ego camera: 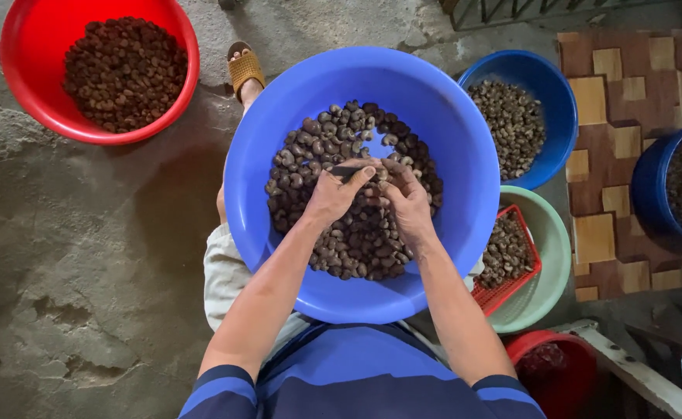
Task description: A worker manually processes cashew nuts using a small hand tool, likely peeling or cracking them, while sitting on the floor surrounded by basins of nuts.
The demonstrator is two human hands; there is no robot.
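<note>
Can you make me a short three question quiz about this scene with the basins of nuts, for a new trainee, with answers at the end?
1. True or false: the large blue basin in front of the person rests on their lap.
2. Multiple choice: where is the red basin of dark brown nuts? A) upper left on the concrete floor B) inside the green basin C) on the patterned mat
3. What sits inside the pale green basin?

Key
1. True: it sits over the knees, and both the left hand and the right hand work over the nuts in it, the left one gripping a small dark tool.
2. A
3. A red mesh basket of nuts.
</note>
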